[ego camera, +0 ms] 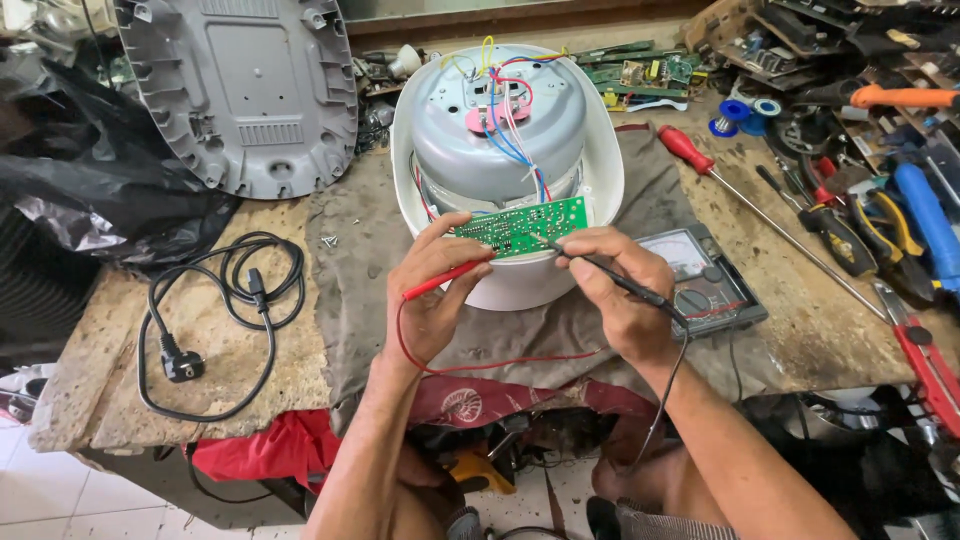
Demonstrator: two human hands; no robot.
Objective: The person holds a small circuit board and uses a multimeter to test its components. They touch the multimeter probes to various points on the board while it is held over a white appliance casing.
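the green circuit board (520, 226) stands on edge against the front rim of the upturned white cooker body (505, 285), tethered by red, blue and white wires (515, 140) to the grey inner housing (498, 120). the left hand (432, 290) pinches the red probe (445, 280) and steadies the board's left end; the right hand (618, 290) pinches the black probe (600, 270), tip on the board. the board looks light, stiff and fragile, best held by its edges, clear of the solder side; the thin wires would likely tear if tugged. an analogue meter (700, 280) lies just beside the right hand on the cloth-covered desk (250, 350)
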